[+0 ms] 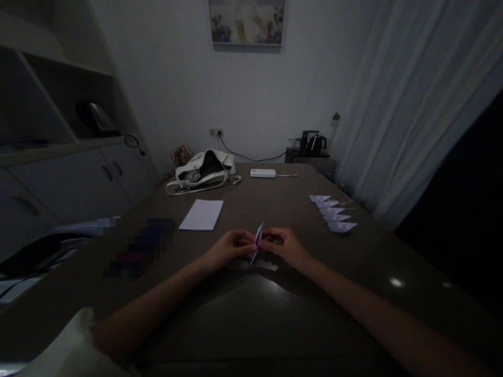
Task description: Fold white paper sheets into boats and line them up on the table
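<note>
A brown table (251, 335) is filling the room, its far edge running toward a white wall (176, 78) and its right edge passing beside a pale curtain (377, 104). A white handbag (184, 175) is sitting open at the far left. A person's left hand (232, 245) and right hand (285, 243) are meeting at center, tabletop stretching away on both sides and toward the near edge. A stack of white paper (201, 214) is lying just beyond the left hand, while a row of paper boats (333, 211) is lining the right edge, well apart from the right hand. At the far side, a white device (263, 173) is trailing a short cable rightward. Between the hands, a small folded paper (259, 234) is tilting, both sets of fingertips gripping it. The nearest boat is carrying a faint mark, too small for reading.
</note>
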`<state>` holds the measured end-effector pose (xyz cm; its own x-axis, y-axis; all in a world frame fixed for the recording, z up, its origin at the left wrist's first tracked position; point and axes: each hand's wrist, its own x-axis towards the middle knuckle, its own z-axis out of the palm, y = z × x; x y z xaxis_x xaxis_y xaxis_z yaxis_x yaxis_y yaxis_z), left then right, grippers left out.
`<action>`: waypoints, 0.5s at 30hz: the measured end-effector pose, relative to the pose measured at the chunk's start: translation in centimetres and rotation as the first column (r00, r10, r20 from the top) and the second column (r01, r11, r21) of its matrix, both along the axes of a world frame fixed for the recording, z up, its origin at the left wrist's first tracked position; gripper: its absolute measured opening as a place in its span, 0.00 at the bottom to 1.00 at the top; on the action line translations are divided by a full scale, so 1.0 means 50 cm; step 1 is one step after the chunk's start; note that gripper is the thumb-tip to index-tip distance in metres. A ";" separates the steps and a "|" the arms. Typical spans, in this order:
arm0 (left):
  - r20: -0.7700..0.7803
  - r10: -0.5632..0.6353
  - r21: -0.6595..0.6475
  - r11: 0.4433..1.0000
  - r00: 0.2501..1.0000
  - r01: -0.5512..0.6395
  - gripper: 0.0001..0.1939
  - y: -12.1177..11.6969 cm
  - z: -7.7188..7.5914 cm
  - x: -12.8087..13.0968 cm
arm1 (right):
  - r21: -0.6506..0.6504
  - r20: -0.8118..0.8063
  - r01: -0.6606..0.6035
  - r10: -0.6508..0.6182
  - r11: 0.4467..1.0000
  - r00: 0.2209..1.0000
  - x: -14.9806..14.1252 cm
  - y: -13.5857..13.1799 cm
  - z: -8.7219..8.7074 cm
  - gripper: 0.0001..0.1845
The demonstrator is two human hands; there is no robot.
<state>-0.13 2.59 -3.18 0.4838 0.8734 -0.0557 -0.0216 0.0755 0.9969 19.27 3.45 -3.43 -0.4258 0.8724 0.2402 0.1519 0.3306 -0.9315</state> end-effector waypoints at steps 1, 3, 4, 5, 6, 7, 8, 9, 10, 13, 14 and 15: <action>-0.002 -0.001 0.002 1.000 1.000 0.001 0.18 0.001 -0.002 -0.001 | 0.001 0.004 0.000 0.000 1.000 1.000 0.000 0.000 0.001 0.17; -0.007 0.000 0.004 1.000 1.000 0.000 0.18 0.001 -0.004 -0.001 | 0.000 0.007 0.010 -0.010 1.000 1.000 0.000 -0.001 0.004 0.17; -0.007 0.000 0.004 1.000 1.000 0.000 0.18 0.001 -0.005 -0.001 | -0.007 0.006 0.016 -0.016 1.000 1.000 -0.001 -0.002 0.004 0.17; -0.004 0.000 0.002 1.000 1.000 0.000 0.18 0.000 -0.004 -0.001 | -0.018 0.002 0.020 -0.020 1.000 1.000 -0.001 -0.002 0.005 0.17; -0.002 -0.002 -0.002 1.000 1.000 0.002 0.18 0.000 -0.003 -0.001 | -0.029 -0.005 0.023 -0.023 0.999 1.000 -0.002 -0.003 0.004 0.17; 0.000 -0.003 -0.005 1.000 1.000 0.003 0.18 -0.001 -0.001 -0.001 | -0.040 -0.014 0.025 -0.025 0.999 1.000 -0.002 -0.003 0.004 0.18; 0.002 -0.004 -0.010 1.000 1.000 0.004 0.19 -0.002 0.000 0.000 | -0.050 -0.024 0.025 -0.026 0.998 0.999 -0.003 -0.004 0.003 0.17; 0.004 -0.003 -0.014 1.000 1.000 0.004 0.19 -0.003 0.002 0.000 | -0.061 -0.033 0.024 -0.026 0.998 0.999 -0.003 -0.004 0.003 0.17; 0.003 -0.002 -0.017 1.000 1.000 0.002 0.18 -0.003 0.004 0.000 | -0.072 -0.041 0.025 -0.028 0.997 0.999 -0.003 -0.005 0.002 0.17; 0.004 -0.002 -0.019 1.000 1.000 0.002 0.18 -0.005 0.007 0.001 | -0.112 -0.055 0.036 -0.042 0.993 0.998 -0.004 -0.005 0.000 0.17; 0.002 -0.002 -0.022 1.000 1.000 0.002 0.18 -0.006 0.008 0.001 | -0.131 -0.062 0.035 -0.044 0.991 0.997 -0.004 -0.006 0.000 0.17; 0.004 -0.001 -0.026 1.000 1.000 0.001 0.17 -0.007 0.009 0.002 | -0.151 -0.074 0.030 -0.042 0.988 0.996 -0.005 -0.006 0.000 0.17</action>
<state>-0.05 2.26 -2.71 0.4851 0.8711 -0.0769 -0.0249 0.1017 0.9945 19.04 3.16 -3.42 -0.3790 0.9152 0.1367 0.0878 0.1826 -0.9793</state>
